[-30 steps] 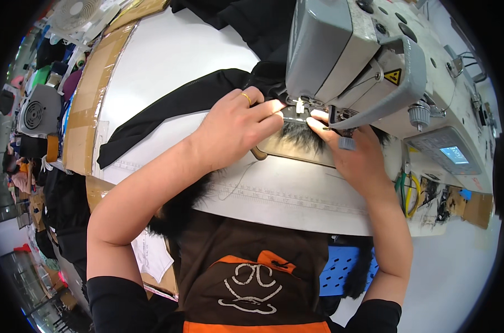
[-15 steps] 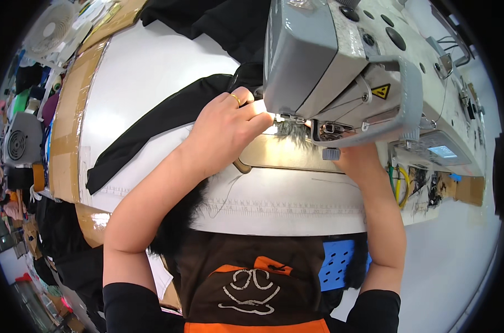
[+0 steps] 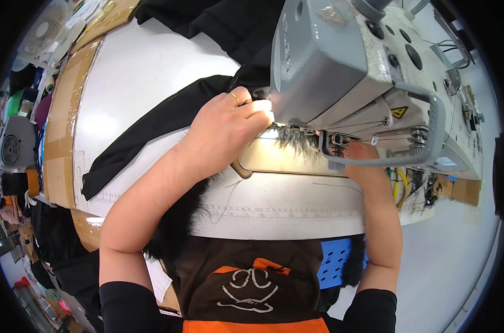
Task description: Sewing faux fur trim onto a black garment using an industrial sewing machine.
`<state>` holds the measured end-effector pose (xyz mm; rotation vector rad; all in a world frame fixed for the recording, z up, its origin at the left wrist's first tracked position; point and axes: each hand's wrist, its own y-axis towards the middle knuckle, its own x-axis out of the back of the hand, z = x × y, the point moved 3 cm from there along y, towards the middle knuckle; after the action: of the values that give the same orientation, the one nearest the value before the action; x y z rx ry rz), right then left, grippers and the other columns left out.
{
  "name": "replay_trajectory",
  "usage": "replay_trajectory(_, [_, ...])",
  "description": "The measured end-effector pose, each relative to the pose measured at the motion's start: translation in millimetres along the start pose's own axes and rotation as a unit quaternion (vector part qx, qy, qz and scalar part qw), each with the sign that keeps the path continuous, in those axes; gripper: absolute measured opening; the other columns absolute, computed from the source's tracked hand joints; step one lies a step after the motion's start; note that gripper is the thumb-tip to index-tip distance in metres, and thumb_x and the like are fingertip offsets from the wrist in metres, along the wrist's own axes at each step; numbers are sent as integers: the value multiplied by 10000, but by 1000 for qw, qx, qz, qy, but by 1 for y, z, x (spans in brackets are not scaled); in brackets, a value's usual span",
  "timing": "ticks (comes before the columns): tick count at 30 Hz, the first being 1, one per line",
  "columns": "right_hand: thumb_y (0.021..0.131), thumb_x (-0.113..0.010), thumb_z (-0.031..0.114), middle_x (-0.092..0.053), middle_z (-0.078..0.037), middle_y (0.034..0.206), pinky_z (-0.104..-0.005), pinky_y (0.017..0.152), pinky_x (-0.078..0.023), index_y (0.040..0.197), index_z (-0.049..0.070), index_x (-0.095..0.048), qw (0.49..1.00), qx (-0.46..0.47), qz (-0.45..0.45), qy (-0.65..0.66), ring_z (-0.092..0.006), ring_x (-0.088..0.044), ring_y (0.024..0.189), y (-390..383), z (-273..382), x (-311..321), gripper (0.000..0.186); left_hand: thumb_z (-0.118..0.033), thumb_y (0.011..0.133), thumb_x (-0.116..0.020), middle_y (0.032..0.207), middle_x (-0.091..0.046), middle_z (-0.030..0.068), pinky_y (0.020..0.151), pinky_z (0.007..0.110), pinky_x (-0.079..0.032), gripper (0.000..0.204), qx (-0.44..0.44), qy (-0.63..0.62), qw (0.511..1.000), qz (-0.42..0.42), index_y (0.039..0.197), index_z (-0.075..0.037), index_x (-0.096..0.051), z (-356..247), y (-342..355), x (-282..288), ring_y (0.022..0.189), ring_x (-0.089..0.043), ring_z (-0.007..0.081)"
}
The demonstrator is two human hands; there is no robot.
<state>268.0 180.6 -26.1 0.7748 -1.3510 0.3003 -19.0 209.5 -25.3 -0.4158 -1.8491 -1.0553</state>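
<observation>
My left hand (image 3: 224, 127), a ring on one finger, is closed beside the sewing machine's needle area, its fingers pinched on black cloth (image 3: 169, 119) with fur at its edge. The cloth stretches left across the table like a long narrow panel. Dark fur (image 3: 291, 136) shows below the presser foot (image 3: 299, 127). More black fur (image 3: 177, 225) hangs beneath my left forearm over the table's front edge. My right hand (image 3: 363, 161) is behind the wire guard on the right of the needle; the machine hides its fingers. The sewing machine (image 3: 324, 61) overhangs both hands.
A white table (image 3: 135, 66) with a printed ruler strip has taped cardboard (image 3: 63, 127) along its left edge. Dark cloth (image 3: 207, 19) is heaped at the back. A loose thread lies near the front. My brown apron (image 3: 246, 272) and a blue perforated pedal (image 3: 332, 261) are below.
The view has shifted, so the machine sits farther right and lower in the picture. More fur shows below the presser foot. My left hand keeps nearly the same place and grip.
</observation>
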Motion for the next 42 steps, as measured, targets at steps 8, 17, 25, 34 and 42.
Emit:
replay_trajectory(8, [888, -731, 248, -761, -161, 922, -507, 721, -591, 1014, 104, -761, 984, -136, 85, 80, -398, -741, 862, -17, -8, -14, 194, -86, 812, -712, 916, -657, 10, 787, 362, -504, 122, 2, -5, 1000, 3, 922, -108, -667, 1, 1, -2, 974, -615, 235])
replay_trajectory(17, [885, -715, 226, -741, -147, 809, -503, 636, -576, 1030, 106, -757, 977, -124, 165, 61, -389, -730, 728, 3, 4, -7, 193, -86, 820, -698, 1015, -647, 10, 851, 357, -504, 115, -33, -50, 995, -80, 928, -109, -664, 0, -1, 3, 1043, -628, 225])
replay_trajectory(25, [887, -697, 145, -762, -137, 892, -475, 748, -587, 1028, 119, -769, 972, -173, 96, 130, -356, -741, 845, -22, -9, -33, 160, -95, 788, -701, 1001, -638, 27, 884, 349, -511, 119, -38, -30, 999, 12, 900, -83, -664, -16, -1, 15, 1067, -620, 227])
replay_trajectory(34, [844, -705, 93, -775, -125, 960, -446, 847, -574, 1169, 151, -832, 972, -160, -4, 169, -314, -744, 908, 12, 13, -9, 355, -108, 781, -699, 1007, -631, 63, 924, 357, -500, 123, -35, 53, 997, 44, 888, -46, -694, -31, 2, 14, 1060, -603, 235])
replay_trajectory(42, [790, -722, 87, -775, -125, 913, -468, 728, -567, 1043, 118, -816, 989, -120, 63, 64, -360, -733, 837, 2, 10, -15, 272, -106, 786, -695, 1014, -636, 62, 926, 362, -503, 109, -26, 60, 996, 56, 881, -54, -708, -30, 1, 12, 1073, -607, 235])
